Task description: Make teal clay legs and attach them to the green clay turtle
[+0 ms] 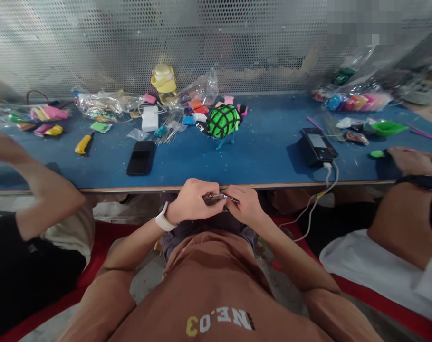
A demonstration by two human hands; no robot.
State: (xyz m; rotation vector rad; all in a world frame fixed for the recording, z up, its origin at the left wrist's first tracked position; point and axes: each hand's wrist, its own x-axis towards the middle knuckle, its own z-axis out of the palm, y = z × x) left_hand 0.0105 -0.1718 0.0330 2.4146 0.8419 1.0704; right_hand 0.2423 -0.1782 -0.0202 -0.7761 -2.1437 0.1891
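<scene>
In front of the table's near edge, my left hand [196,202] and my right hand [247,204] are close together above my lap. Both pinch a small dark packet in shiny plastic [214,197]; its contents are too small to make out. On my left wrist is a white band. Beyond my hands stands a green ball-like figure with a black grid [223,119] and thin blue legs. Left of it lie several metal sticks [168,135], a blue clay packet [189,120] and orange and red clay packets [197,107].
A black phone [140,157], a yellow utility knife [82,144] and a white box [150,118] lie on the blue table [258,156]. A yellow-capped bottle [165,80] stands behind. At right is a black device [316,147] with cables hanging over the edge. People sit at both sides.
</scene>
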